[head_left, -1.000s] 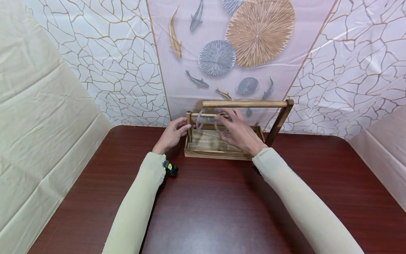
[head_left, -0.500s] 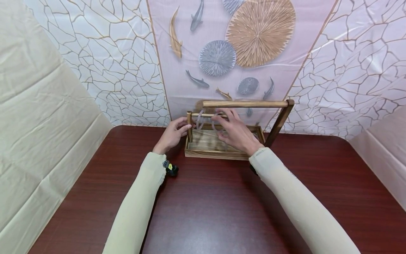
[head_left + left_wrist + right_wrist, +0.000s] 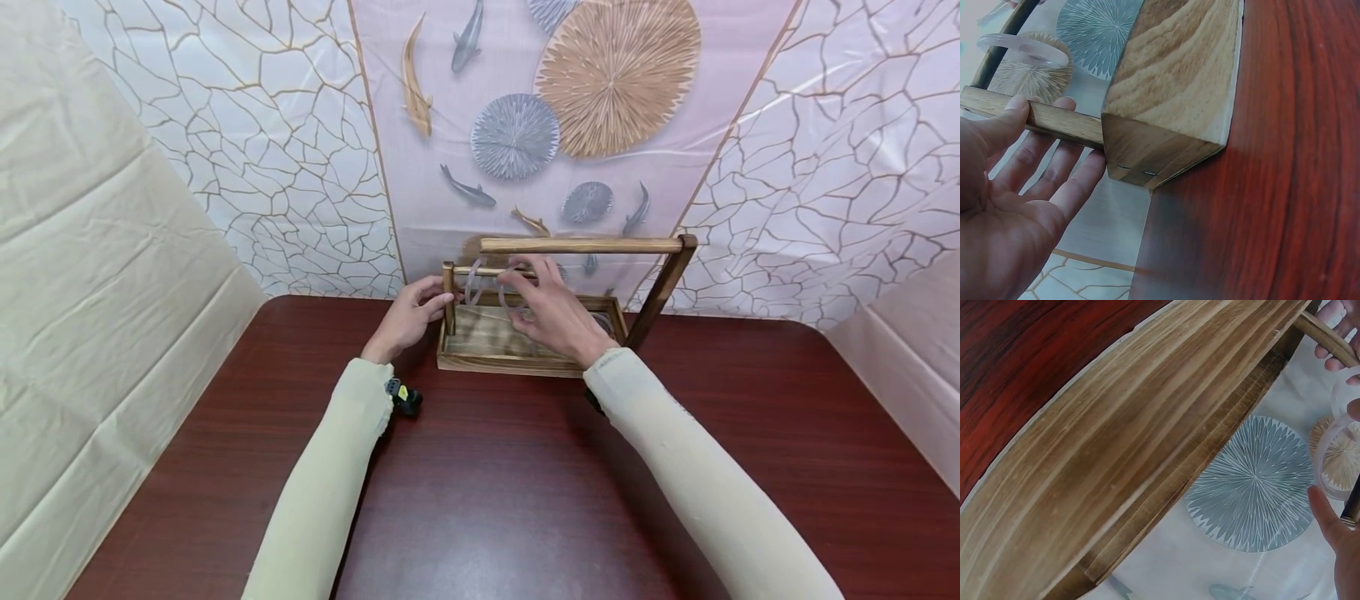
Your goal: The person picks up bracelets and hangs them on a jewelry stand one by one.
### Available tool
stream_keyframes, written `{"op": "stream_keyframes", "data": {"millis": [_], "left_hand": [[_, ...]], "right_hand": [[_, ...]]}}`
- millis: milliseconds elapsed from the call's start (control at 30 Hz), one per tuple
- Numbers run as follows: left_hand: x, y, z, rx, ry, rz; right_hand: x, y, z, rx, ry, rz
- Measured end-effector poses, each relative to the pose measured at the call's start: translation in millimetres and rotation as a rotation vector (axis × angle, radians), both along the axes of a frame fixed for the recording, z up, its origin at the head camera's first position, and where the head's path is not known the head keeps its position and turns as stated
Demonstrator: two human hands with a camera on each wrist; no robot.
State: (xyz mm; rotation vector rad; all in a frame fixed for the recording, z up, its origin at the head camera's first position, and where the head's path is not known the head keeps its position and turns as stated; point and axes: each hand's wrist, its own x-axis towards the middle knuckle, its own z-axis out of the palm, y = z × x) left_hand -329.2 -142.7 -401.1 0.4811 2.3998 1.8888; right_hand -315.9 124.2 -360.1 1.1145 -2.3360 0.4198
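A wooden jewelry stand (image 3: 487, 363) has a low tray, a lower bar (image 3: 490, 272) and a taller upper bar (image 3: 577, 246). My left hand (image 3: 408, 318) holds the stand's left post (image 3: 1063, 122) between thumb and fingers. One translucent pale bangle (image 3: 468, 288) hangs around the lower bar near that post. Farther right, my right hand (image 3: 558, 315) pinches a second pale bangle (image 3: 502, 294) at the lower bar. In the right wrist view, thumb and fingertips touch this held bangle (image 3: 1318, 456); that hand is partly cut off by the frame edge.
The stand sits at the back of a dark red wooden table (image 3: 480, 500), close to a patterned backdrop (image 3: 427, 192). A tall slanted post (image 3: 660, 292) rises beside my right wrist. Something pale and ring-like (image 3: 602, 320) lies at the tray's right end, partly hidden.
My right hand has moved slightly left along the lower bar with the bangle, nearer the hanging one. The left hand has stayed on the post.
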Motion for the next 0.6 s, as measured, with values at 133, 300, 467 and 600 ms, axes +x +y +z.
{"op": "stream_keyframes", "data": {"millis": [133, 300, 467, 600], "left_hand": [[-0.3, 0.5, 0.5, -0.002, -0.002, 0.000], [-0.6, 1.2, 0.1, 0.001, -0.004, 0.000], [-0.7, 0.6, 0.9, 0.000, -0.007, 0.004], [-1.0, 0.7, 1.5, -0.008, -0.010, 0.013]], "right_hand": [[0.6, 0.2, -0.4, -0.005, -0.011, -0.013], [0.1, -0.1, -0.9, -0.006, -0.035, -0.033], [-0.4, -2.1, -1.1, -0.009, -0.068, -0.050], [0.3, -2.9, -0.2, -0.010, -0.103, -0.078]]}}
